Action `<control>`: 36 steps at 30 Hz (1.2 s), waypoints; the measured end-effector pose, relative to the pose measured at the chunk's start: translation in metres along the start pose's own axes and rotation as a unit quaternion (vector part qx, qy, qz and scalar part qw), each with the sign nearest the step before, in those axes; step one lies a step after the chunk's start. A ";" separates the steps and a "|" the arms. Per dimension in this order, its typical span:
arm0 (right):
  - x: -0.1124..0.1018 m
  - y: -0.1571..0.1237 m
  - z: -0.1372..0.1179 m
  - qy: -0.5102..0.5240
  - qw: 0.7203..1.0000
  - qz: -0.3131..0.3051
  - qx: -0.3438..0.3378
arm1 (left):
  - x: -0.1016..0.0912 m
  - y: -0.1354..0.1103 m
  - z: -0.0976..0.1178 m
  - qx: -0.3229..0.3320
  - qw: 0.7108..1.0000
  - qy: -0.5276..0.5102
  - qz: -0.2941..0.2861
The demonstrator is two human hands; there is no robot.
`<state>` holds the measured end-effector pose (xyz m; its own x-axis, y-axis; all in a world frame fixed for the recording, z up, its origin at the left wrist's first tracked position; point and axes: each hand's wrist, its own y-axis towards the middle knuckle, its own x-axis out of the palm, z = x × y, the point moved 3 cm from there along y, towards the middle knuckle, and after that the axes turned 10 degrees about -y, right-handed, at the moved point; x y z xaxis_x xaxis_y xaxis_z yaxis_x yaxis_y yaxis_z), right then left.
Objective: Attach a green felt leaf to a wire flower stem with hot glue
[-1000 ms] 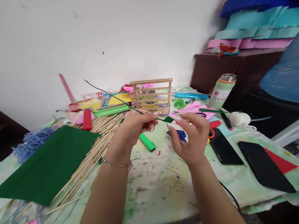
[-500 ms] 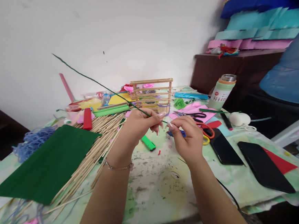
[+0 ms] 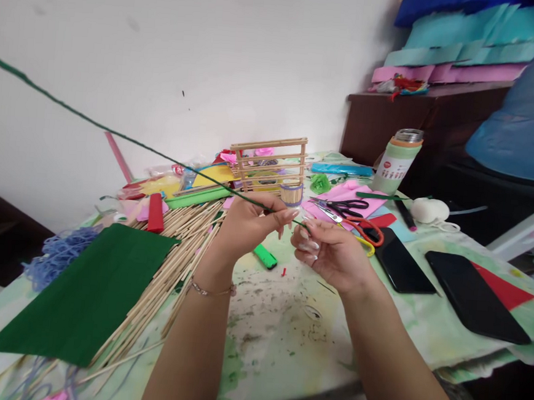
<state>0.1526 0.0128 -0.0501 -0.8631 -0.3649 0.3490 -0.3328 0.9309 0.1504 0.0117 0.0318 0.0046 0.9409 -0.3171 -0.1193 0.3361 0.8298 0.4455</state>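
Note:
A long thin green-wrapped stick [image 3: 115, 134] runs from the upper left edge of the view down to my hands above the table [image 3: 276, 324]. My left hand [image 3: 249, 220] pinches it near its right end, thumb and fingers closed round it. My right hand [image 3: 330, 254] is closed on the very tip of the same stick, fingers curled, just right of the left hand. Behind my hands stand a small wooden stick frame [image 3: 272, 163] and a little roll of tape [image 3: 291, 194].
A green paper sheet [image 3: 88, 291] lies on a pile of bamboo sticks [image 3: 170, 260] at the left. Scissors [image 3: 353, 222], two dark phones [image 3: 472, 293], a flask [image 3: 397, 161], a green lighter [image 3: 265, 256] and blue yarn [image 3: 57, 254] clutter the table. A dark shelf [image 3: 416, 116] stands at the back right.
The stick has slid leftward through my left hand, its far end now reaching the upper left edge. My right hand closed onto the tip and moved closer to the left hand.

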 end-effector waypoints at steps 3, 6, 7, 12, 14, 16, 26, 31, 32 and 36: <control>-0.002 -0.001 0.000 -0.006 0.998 0.065 -0.027 | 0.000 0.002 0.001 0.021 1.000 0.001 -0.015; -0.003 -0.002 0.001 -0.048 0.990 0.115 -0.062 | -0.002 0.002 0.000 0.026 0.999 0.000 -0.023; -0.003 -0.003 0.001 -0.053 0.989 0.124 -0.066 | -0.003 0.002 0.000 0.026 0.999 -0.001 -0.024; -0.001 -0.003 0.002 -0.020 0.989 0.136 -0.048 | -0.004 0.002 -0.002 0.009 0.999 -0.006 -0.035; 0.000 -0.002 0.003 -0.007 0.990 0.134 -0.038 | -0.005 0.002 -0.003 0.000 0.999 -0.012 -0.034; 0.001 -0.002 0.003 -0.015 0.989 0.139 -0.045 | -0.005 0.002 -0.004 -0.013 0.999 -0.023 -0.029; 0.001 -0.002 0.005 -0.067 0.973 0.178 -0.129 | -0.011 0.001 0.000 -0.028 0.998 -0.053 0.002; 0.005 0.000 0.006 0.029 0.989 0.133 -0.054 | -0.013 0.001 0.000 -0.007 0.999 -0.041 -0.008; 0.005 0.000 0.006 0.032 0.990 0.128 -0.045 | -0.012 0.002 -0.001 -0.005 0.999 -0.042 -0.007; -0.001 0.000 0.004 -0.055 0.974 0.176 -0.134 | -0.004 0.006 -0.009 -0.014 0.995 -0.089 0.034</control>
<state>0.1516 0.0129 -0.0541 -0.9462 -0.0063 0.3234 0.0893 0.9559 0.2797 0.0102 0.0423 -0.0005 0.9399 -0.3341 0.0702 0.2757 0.8641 0.4211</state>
